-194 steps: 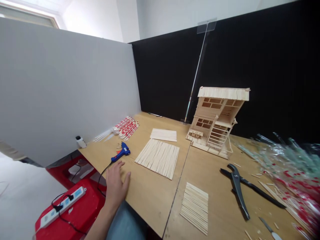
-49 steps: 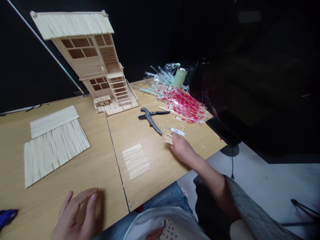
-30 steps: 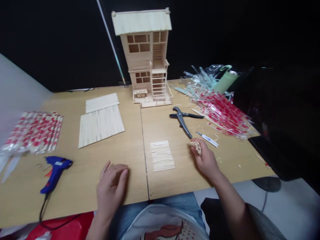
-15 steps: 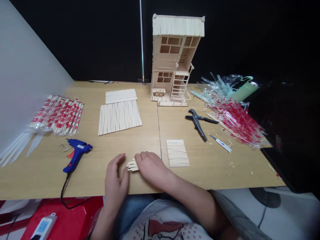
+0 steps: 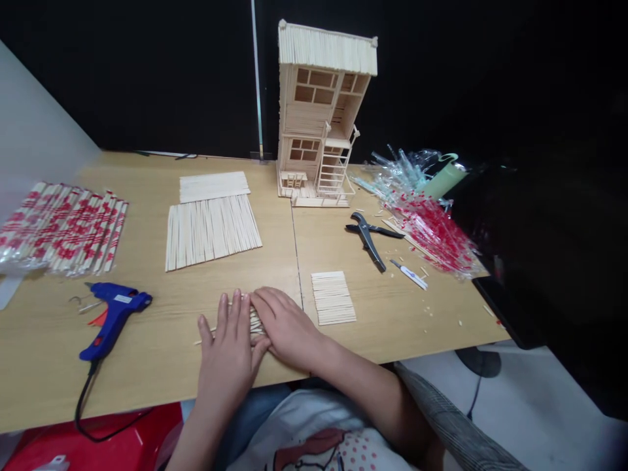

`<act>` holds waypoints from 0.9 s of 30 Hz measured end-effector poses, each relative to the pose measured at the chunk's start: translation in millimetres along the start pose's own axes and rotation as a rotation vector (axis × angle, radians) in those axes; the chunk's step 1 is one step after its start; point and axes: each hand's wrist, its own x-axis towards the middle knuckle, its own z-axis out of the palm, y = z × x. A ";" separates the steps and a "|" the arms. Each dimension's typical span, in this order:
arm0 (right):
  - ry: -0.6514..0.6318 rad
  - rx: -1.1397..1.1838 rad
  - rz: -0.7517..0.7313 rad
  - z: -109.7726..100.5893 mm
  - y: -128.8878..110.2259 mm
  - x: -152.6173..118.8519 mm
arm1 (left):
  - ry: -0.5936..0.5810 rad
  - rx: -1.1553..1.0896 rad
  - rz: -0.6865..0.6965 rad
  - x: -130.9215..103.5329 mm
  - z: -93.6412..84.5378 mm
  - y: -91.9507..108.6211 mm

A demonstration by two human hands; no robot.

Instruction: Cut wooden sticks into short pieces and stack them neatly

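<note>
Several short wooden sticks (image 5: pixel 256 323) lie on the table near its front edge, mostly covered by both hands. My left hand (image 5: pixel 230 330) rests flat over them with its fingers stretched out, and one stick end pokes out to its left. From the other side, my right hand (image 5: pixel 284 324) lies over the sticks, its fingers extended and its fingertips close to the left hand. Just right of the hands is a small panel of sticks (image 5: pixel 333 298) laid side by side. Farther left lies a blue glue gun (image 5: pixel 115 317) with its cord over the edge.
A stick-built model house (image 5: pixel 324 118) stands at the back. Two stick panels (image 5: pixel 213 229) lie left of it. Wrapped chopsticks (image 5: pixel 69 226) are at far left. Black pliers (image 5: pixel 367 239), a craft knife (image 5: pixel 409 275) and torn wrappers (image 5: pixel 436 229) lie on the right.
My left hand has moved from beside the sticks onto them and flattened. The sticks, earlier bunched under the right hand, are now spread lower. The whole view has shifted slightly.
</note>
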 end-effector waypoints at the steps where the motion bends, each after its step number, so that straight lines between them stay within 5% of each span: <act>1: 0.010 0.032 -0.006 -3.9 1.8 -7.9 | -0.015 0.021 0.000 0.7 -0.1 0.7; 11: 0.169 0.189 0.081 -24.0 3.4 -70.1 | -0.126 0.156 -0.016 19.2 0.5 9.6; 27: 0.212 0.201 0.061 -10.8 -8.0 -67.5 | -0.154 0.222 0.267 -3.0 -20.4 -8.5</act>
